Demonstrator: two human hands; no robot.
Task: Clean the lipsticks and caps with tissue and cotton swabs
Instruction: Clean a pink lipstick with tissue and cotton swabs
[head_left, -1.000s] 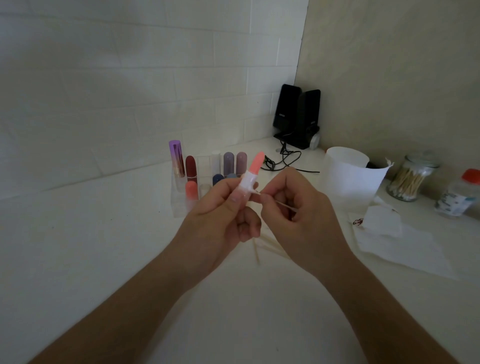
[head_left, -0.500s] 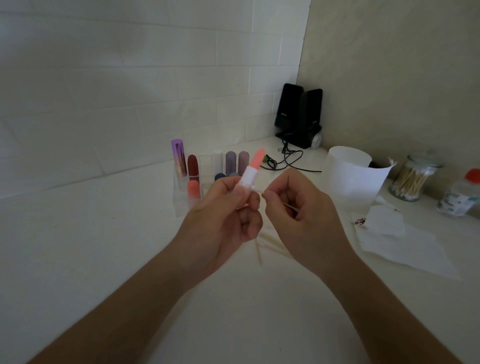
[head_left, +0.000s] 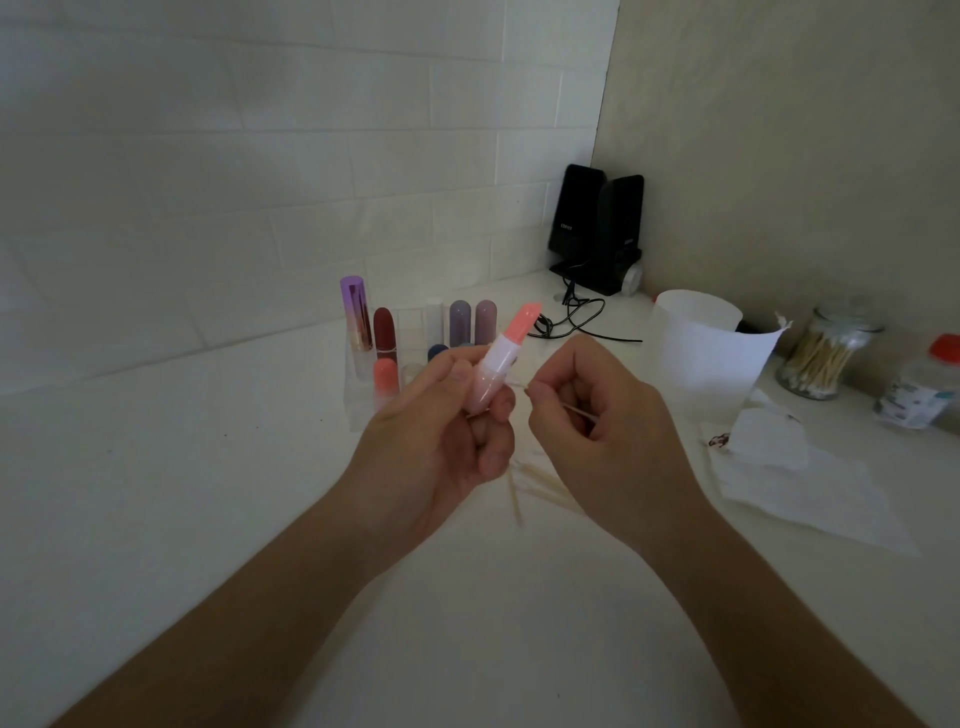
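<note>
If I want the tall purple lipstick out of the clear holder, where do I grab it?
Pinch the top of the tall purple lipstick, coming down from above. It stands upright in the back left corner of the clear holder, so only its upper part sticks out. The dark red lipstick stands close on its right, so squeeze front and back.

Bare to the frame's edge, the left forearm (head_left: 249, 597) at seven o'clock and right forearm (head_left: 769, 597) at five end in the left hand (head_left: 436, 441) and right hand (head_left: 608, 415). The fingernails (head_left: 492, 460) seem short and plain, though the light is dim.
</note>
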